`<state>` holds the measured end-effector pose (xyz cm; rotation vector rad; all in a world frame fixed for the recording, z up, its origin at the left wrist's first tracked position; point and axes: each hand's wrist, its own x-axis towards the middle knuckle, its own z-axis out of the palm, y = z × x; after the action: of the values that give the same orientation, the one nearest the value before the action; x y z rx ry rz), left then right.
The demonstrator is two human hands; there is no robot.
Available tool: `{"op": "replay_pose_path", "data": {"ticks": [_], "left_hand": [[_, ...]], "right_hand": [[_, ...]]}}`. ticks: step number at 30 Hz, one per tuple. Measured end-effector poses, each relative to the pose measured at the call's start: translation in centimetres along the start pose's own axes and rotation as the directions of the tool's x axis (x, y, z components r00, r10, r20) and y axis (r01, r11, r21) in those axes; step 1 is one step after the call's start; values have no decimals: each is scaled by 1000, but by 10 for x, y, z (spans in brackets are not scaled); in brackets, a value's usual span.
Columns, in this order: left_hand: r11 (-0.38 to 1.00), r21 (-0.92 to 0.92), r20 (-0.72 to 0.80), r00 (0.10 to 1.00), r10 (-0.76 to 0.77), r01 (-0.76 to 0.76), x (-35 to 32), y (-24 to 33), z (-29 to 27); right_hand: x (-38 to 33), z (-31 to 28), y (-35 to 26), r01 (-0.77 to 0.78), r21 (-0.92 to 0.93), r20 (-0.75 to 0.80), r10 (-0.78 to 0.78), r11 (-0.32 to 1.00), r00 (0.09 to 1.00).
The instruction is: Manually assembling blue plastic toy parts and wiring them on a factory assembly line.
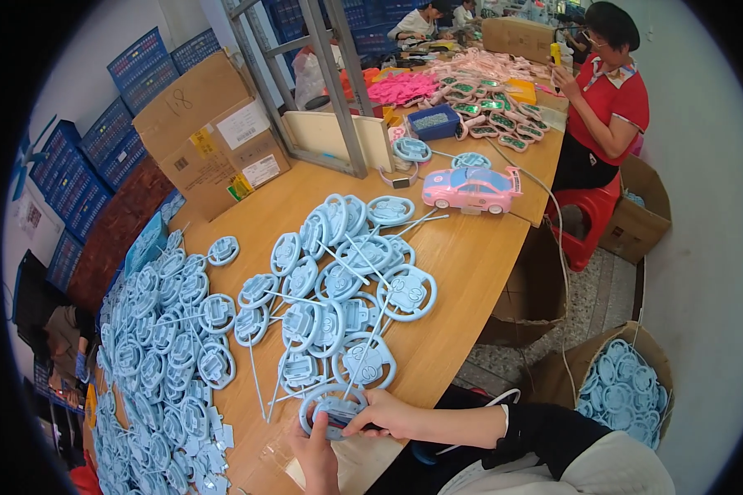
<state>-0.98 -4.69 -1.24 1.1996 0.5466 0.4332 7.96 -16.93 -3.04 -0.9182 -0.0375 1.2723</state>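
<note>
Near the front edge of the table I hold a light blue toy steering wheel in both hands. My left hand grips its lower left part with the thumb on top. From the right, my right hand closes on the wheel's lower right side; a dark bit shows beneath its fingers, too small to name. Just beyond lies a loose pile of similar blue steering wheels, some face up, others showing their backs. Thin pale blue rods stick out among them.
A larger heap of blue wheels covers the table's left side. A pink toy car, a blue bin and a cardboard box stand farther back. At right, a floor carton holds blue parts; a person in red sits beyond.
</note>
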Motion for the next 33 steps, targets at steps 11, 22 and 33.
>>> {"op": "replay_pose_path", "data": {"ticks": [11, 22, 33], "left_hand": [[994, -98, 4, 998, -56, 56, 2, 1, -3], [989, -118, 41, 996, -84, 88, 4, 0, -7], [982, -172, 4, 997, -74, 74, 4, 4, -2]], "right_hand": [[1, 4, 1, 25, -28, -8, -25, 999, 1000], [0, 8, -4, 46, -30, -31, -47, 998, 998], [5, 8, 0, 43, -14, -7, -43, 999, 999]]}}
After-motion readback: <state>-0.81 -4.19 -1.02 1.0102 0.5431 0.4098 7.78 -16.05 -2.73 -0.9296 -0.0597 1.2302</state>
